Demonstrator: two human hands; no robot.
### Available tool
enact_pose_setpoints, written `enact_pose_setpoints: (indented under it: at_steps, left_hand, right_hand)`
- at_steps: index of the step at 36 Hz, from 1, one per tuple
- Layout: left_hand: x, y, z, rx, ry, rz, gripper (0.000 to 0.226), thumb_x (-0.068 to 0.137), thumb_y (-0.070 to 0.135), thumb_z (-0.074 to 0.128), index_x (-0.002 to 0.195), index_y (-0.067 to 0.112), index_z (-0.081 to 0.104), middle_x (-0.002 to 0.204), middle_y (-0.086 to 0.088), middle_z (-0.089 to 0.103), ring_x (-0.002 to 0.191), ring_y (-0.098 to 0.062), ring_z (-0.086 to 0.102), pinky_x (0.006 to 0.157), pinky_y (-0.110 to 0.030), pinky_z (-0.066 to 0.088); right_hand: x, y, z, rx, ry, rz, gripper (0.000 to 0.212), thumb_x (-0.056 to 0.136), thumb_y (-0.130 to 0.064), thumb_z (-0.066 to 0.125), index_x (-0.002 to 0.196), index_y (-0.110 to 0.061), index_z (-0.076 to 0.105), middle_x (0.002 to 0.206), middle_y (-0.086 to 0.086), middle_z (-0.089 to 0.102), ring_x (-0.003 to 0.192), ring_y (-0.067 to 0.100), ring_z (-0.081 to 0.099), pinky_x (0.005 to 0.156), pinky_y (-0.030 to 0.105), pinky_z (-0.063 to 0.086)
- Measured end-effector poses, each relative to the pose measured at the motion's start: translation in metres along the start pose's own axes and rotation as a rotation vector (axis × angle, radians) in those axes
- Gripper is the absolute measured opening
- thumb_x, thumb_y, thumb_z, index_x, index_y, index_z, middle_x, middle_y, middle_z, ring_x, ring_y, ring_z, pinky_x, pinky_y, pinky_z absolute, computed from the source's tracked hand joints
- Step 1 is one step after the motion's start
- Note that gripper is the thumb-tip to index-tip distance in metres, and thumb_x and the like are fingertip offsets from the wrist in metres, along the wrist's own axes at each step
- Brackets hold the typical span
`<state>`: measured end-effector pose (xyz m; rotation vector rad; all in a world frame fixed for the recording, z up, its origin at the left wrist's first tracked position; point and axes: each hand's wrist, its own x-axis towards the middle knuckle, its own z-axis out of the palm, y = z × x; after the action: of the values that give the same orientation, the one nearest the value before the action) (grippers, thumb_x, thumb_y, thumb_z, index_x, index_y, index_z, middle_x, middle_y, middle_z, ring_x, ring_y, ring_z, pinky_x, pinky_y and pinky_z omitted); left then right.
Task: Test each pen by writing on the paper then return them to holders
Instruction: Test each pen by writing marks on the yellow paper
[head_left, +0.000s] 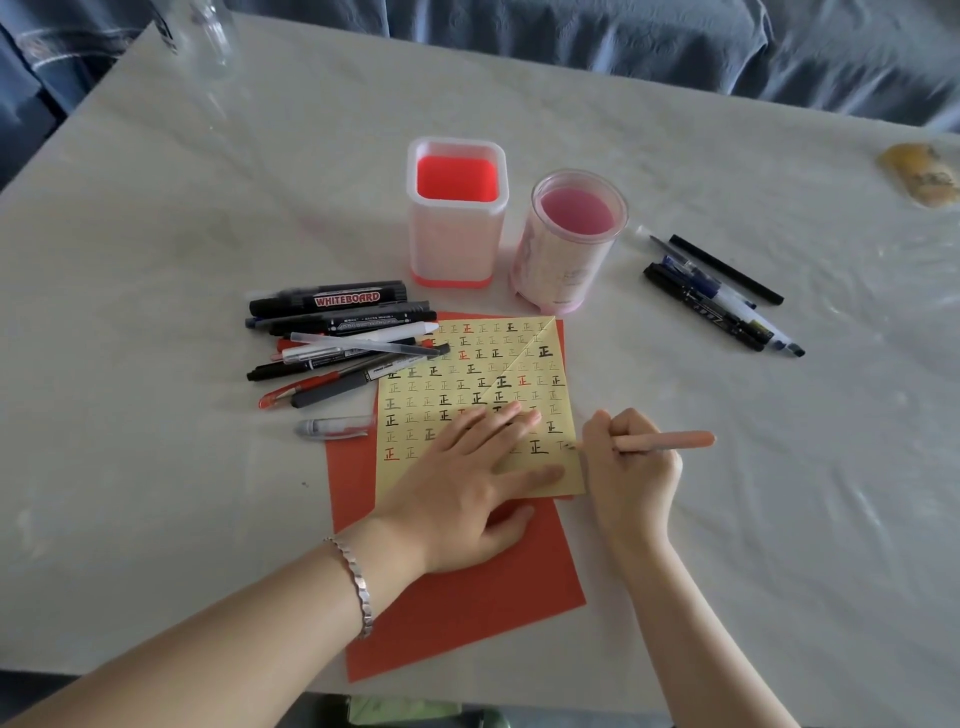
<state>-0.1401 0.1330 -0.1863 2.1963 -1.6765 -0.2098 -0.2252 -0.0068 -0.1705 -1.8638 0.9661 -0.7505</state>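
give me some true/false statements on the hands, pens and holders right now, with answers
1. The right hand grips a peach pen whose tip is at the right edge of the yellow paper. True.
2. The left hand holds a pen. False: it presses flat on the yellow paper and holds nothing.
3. Pens stick out of the square holder. False: none show in it; the pens lie on the table.
4. The whiteboard marker lies in the pile left of the paper. True.
5. The round holder stands left of the square holder. False: it stands to its right.
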Motion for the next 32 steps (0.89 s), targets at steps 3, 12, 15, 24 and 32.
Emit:
enact_pose_setpoints:
  at_steps: [3, 12, 15, 24, 32]
  left_hand:
    - [0.0002, -0.0005, 0.0003, 0.003, 0.002, 0.002, 0.038, 0.088, 0.041, 0.041, 0.124, 0.039, 0.054, 0.148, -0.007, 0.034, 0.139, -0.024, 0.024, 0.111, -0.042, 0.015]
    - [0.0007, -0.0002, 0.0006, -0.005, 0.017, 0.004, 0.037, 0.088, 0.040, 0.042, 0.123, 0.037, 0.055, 0.147, -0.007, 0.036, 0.138, -0.025, 0.026, 0.112, -0.042, 0.015]
    - [0.0009, -0.0005, 0.0007, -0.008, 0.019, 0.005, 0.037, 0.088, 0.040, 0.042, 0.123, 0.037, 0.055, 0.147, -0.007, 0.036, 0.138, -0.025, 0.026, 0.111, -0.042, 0.016]
    - [0.0004, -0.0007, 0.0012, -0.007, 0.018, 0.013, 0.037, 0.088, 0.040, 0.042, 0.123, 0.038, 0.055, 0.146, -0.007, 0.036, 0.138, -0.026, 0.027, 0.112, -0.042, 0.015]
    - [0.0005, -0.0005, 0.0020, 0.009, 0.023, 0.020, 0.038, 0.088, 0.040, 0.041, 0.123, 0.038, 0.056, 0.146, -0.007, 0.036, 0.138, -0.025, 0.026, 0.111, -0.042, 0.014]
  right_hand:
    - [0.0002, -0.0001, -0.0002, 0.006, -0.009, -0.003, 0.040, 0.081, -0.019, 0.055, 0.052, -0.005, 0.031, 0.049, 0.000, 0.027, 0.049, 0.011, 0.027, 0.045, 0.021, 0.022]
    - [0.0009, 0.0017, -0.0001, 0.004, -0.037, 0.004, 0.036, 0.074, -0.023, 0.050, 0.048, -0.019, 0.026, 0.040, -0.007, 0.032, 0.044, 0.008, 0.028, 0.044, 0.017, 0.022]
    - [0.0005, 0.0000, -0.0006, 0.027, -0.021, 0.026, 0.035, 0.073, -0.022, 0.050, 0.049, -0.015, 0.026, 0.040, -0.007, 0.028, 0.044, 0.008, 0.025, 0.043, 0.018, 0.022]
    - [-0.0002, 0.0021, -0.0003, -0.032, -0.019, -0.022, 0.038, 0.075, -0.023, 0.049, 0.048, -0.021, 0.023, 0.040, -0.007, 0.032, 0.044, 0.010, 0.027, 0.044, 0.020, 0.020]
    - [0.0006, 0.0004, -0.0016, 0.021, 0.074, 0.068, 0.035, 0.073, -0.020, 0.048, 0.050, -0.016, 0.022, 0.042, -0.006, 0.025, 0.047, 0.010, 0.023, 0.045, 0.022, 0.019]
